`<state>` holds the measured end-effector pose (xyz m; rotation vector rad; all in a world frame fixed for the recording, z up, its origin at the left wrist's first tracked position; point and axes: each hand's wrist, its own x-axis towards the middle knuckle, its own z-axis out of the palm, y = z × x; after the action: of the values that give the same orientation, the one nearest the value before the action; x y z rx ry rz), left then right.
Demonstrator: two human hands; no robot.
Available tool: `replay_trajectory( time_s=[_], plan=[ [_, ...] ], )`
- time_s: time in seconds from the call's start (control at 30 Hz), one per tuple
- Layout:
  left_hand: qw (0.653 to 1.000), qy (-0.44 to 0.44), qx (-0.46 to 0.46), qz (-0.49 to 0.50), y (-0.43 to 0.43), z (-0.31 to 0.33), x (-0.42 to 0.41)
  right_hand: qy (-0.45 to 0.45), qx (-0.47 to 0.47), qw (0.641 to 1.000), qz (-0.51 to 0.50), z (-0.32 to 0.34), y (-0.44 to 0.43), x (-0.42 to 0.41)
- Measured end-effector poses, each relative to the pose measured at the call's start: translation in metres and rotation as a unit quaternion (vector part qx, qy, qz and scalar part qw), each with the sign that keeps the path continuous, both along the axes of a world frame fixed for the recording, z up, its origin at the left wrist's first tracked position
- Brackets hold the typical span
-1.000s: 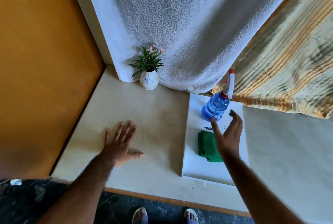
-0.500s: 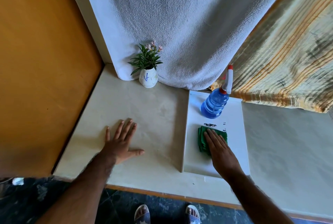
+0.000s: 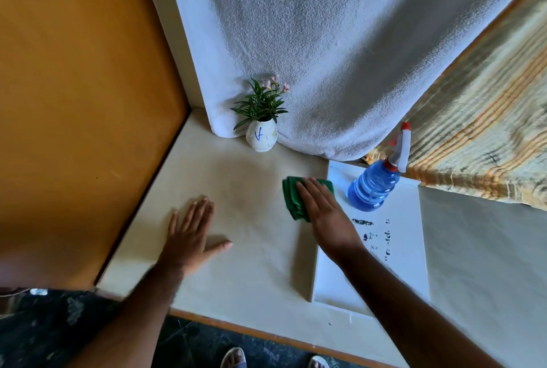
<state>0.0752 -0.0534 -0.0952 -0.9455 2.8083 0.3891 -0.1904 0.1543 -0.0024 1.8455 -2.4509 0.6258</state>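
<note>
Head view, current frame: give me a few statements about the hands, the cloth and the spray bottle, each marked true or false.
1. The right hand lies with straight fingers on the green cloth. True.
2. The left hand holds the spray bottle. False: it lies flat on the counter, and the bottle stands upright and untouched on the white board.
3. Dark marks show on the white board. True.
4. The flower vase stands on the white board. False: it stands on the counter, by the hanging white towel.
</note>
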Motion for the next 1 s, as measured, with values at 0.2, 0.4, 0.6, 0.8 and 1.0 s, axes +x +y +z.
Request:
replay_trajectory(
  time_s=[0.2, 0.4, 0.6, 0.8, 1.0],
  plan=[
    [1.0, 0.007, -0.011, -0.001, 0.001, 0.0, 0.001, 0.09, -0.006, 0.992, 0.091, 0.009, -0.108, -0.008],
    [0.999, 0.008, -0.042, 0.003, 0.002, -0.005, 0.002, 0.162, 0.035, 0.973, 0.163, -0.006, -0.167, -0.026],
    [0.998, 0.022, -0.057, 0.008, 0.005, -0.005, 0.003, 0.206, 0.023, 0.958, 0.2, -0.016, -0.184, -0.035],
    [0.997, 0.033, -0.071, 0.013, 0.007, -0.005, 0.003, 0.181, 0.03, 0.963, 0.198, -0.033, -0.179, -0.042],
    [0.997, 0.032, -0.073, 0.014, 0.007, -0.004, 0.004, 0.144, 0.059, 0.962, 0.222, -0.05, -0.168, -0.035]
  ],
)
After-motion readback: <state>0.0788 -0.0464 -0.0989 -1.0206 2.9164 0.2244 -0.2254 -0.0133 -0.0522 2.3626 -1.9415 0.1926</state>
